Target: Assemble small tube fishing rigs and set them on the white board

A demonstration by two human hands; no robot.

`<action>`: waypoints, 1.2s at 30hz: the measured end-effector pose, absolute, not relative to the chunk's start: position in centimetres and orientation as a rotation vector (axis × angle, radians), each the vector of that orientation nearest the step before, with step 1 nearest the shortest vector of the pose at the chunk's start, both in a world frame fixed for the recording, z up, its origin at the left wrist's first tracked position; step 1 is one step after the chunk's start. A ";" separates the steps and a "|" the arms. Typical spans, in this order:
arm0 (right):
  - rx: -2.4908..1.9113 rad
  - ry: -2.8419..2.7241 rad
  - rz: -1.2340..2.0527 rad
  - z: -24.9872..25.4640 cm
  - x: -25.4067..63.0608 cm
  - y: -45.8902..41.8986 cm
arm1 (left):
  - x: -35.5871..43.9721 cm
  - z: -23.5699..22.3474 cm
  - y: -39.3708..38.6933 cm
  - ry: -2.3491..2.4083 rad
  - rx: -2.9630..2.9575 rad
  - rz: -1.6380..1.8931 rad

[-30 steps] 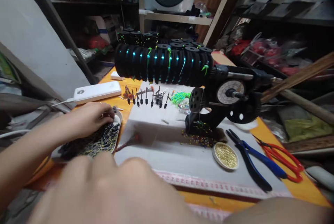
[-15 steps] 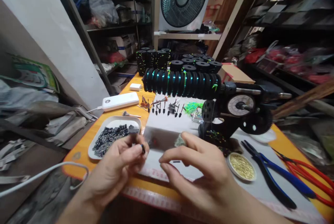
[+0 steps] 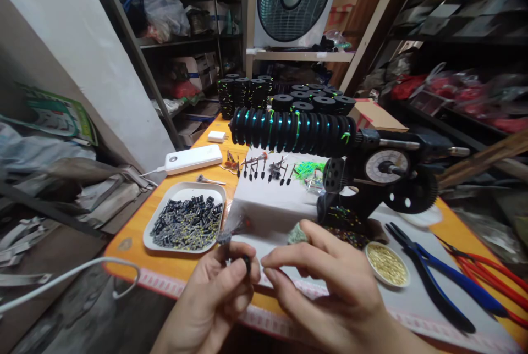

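My left hand [image 3: 223,293] is closed low over the table's front edge, thumb against fingers. A small black piece [image 3: 247,264] shows at its fingertips, and a grey bristly tuft [image 3: 225,236] sticks up from the same grip. To its right, my right hand [image 3: 330,277] has thumb and forefinger pinched together, close to the black piece but apart from it. Whatever is in that pinch is too small to make out. Against its other fingers sits a grey-green lump [image 3: 297,234]. Beside my left hand, a white tray [image 3: 148,241] holds many small black and grey pieces.
A black winding machine [image 3: 371,167] carries a roller of black discs [image 3: 292,131] across the table. At right lie a dish of gold bits [image 3: 386,265], blue-handled pliers [image 3: 429,277] and red-handled cutters [image 3: 487,271]. A white power bank [image 3: 193,159] sits at left. Small black-tipped parts [image 3: 264,170] stand behind.
My left hand has moved right and down, away from the tray, closer to my right hand. My right hand has shifted slightly right and down, the grey-green lump with it.
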State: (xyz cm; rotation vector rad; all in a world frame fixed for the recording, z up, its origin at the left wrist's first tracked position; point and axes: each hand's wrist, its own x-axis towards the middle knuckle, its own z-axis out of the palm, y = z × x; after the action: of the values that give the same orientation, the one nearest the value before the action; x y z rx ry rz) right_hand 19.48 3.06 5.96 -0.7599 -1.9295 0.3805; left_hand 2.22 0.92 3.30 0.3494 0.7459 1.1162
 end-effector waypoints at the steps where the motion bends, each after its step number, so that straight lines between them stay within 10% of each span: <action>1: -0.769 -1.918 0.381 5.9 19.5 3.0 | 2.4 3.3 0.8 0.783 0.370 1.127; 36: -0.765 -1.995 0.277 5.9 19.5 3.1 | 2.7 3.3 -0.1 0.964 0.652 1.326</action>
State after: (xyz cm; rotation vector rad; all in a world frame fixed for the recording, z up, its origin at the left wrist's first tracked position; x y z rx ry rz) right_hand 19.50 3.12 5.90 -0.7653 -1.9954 0.2770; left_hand 2.73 -0.13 3.34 0.6516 0.9636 1.3262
